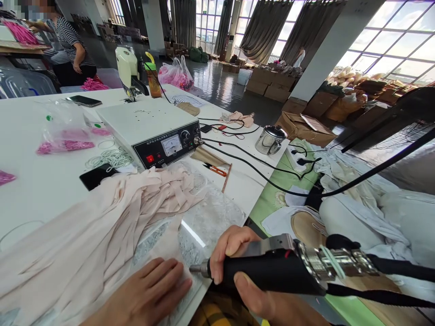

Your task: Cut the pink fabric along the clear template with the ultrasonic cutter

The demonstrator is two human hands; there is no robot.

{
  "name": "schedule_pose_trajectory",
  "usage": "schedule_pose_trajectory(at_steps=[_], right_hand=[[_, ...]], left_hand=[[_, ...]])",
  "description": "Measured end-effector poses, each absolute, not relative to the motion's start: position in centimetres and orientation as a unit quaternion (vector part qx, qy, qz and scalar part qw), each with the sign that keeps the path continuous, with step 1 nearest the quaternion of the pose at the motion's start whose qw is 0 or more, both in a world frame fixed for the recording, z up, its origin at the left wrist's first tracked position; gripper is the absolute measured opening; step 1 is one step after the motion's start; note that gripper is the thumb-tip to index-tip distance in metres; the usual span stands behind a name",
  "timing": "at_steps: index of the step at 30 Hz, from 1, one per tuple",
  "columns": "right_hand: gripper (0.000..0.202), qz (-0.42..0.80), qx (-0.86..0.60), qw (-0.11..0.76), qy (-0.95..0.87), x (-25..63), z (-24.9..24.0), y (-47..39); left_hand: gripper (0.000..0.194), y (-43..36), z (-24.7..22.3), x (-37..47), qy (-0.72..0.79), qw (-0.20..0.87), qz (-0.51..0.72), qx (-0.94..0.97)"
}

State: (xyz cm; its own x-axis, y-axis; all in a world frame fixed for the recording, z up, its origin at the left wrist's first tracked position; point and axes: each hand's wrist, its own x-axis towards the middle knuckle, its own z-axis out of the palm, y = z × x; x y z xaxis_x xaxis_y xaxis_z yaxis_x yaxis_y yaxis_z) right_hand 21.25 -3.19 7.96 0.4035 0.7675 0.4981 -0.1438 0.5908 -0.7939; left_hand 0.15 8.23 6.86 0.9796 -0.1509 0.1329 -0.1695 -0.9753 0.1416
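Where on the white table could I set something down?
Bare table shows between the pink-filled bag and pale fabric strips, and, smaller, between the orange snips and the table's right edge. Strips crowd the left hand; cords clutter the control box's right.

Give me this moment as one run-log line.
left hand: flat on pale pink fabric | right hand: gripping black handheld tool, tip at fabric edge | nearby: metered control box, orange thread snips, lidded metal mug

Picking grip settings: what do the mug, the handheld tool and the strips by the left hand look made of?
Mug: likely polished stainless steel, given mirror-like reflections.
Handheld tool: black casing, probably smooth plastic; shiny metal rear collar.
Strips: thin matte pale-pink fabric, soft folds; fibre unclear.
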Motion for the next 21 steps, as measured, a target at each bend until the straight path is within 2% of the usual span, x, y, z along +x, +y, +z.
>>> schedule_pose_trajectory(at_steps=[7, 16, 21], right_hand=[[0.017, 0.324, -0.39, 0.712, -0.486, 21.8, 10.0, -3.4], [0.017, 0.319, -0.384, 0.72, -0.482, 21.7, 10.0, -3.0], [0.017, 0.329, -0.368, 0.716, -0.495, 21.5, 9.3, -2.8]], left_hand=[[0.053, 8.0, 6.8, 0.0, -0.065, 0.066, 0.063, 0.994], [0.064, 8.3, 7.1, 0.1, -0.086, 0.055, 0.028, 0.994], [0.062, 8.2, 7.3, 0.2, -0.09, 0.042, 0.03, 0.995]])
